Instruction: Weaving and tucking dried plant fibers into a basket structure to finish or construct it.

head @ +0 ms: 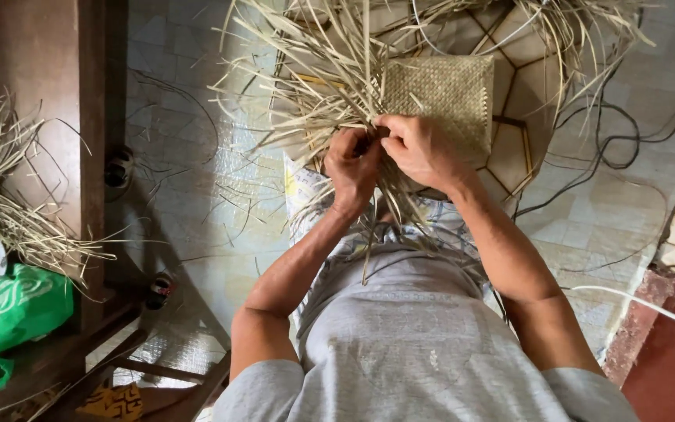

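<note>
Straw-coloured woven mat (443, 98) lay just beyond the right hand (419, 148), loose strands (318, 74) fanning leftward and down; both hands met at its near-left edge, left hand (353, 164) closed, pinching strands beside the right

Tan checker-woven mat (439, 98), bright green bag (9, 312)

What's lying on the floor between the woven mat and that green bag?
In the head view, between woven mat and green bag: loose straw strips, tiled floor, dark wooden furniture.
</note>
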